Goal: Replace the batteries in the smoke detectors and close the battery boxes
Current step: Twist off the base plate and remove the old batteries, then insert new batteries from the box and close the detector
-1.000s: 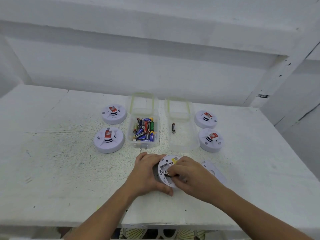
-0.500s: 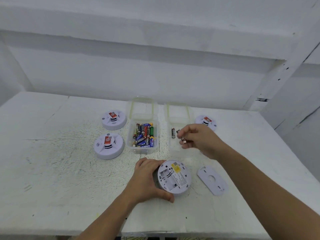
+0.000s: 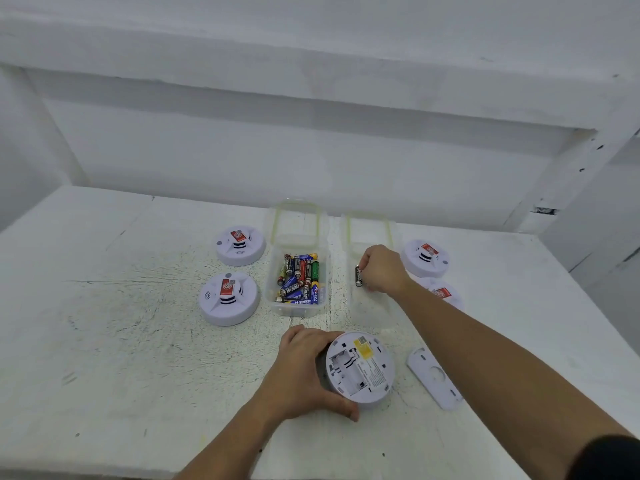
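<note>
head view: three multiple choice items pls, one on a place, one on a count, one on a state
1. Where on the white table does the loose white plastic cover plate lie? A) far left corner B) just right of the overturned white round smoke detector C) back edge by the wall
2. How many face-up white round smoke detectors stand left of the clear plastic box filled with batteries? A) one B) two C) four
3. What state is the overturned detector's battery bay in? A) open, no battery showing B) shut under its cover C) open, two batteries inside
Answers: 1 B, it lies flat beside the detector that the left hand grips; 2 B, one sits behind the other; 3 A, only bare white slots show.
</note>
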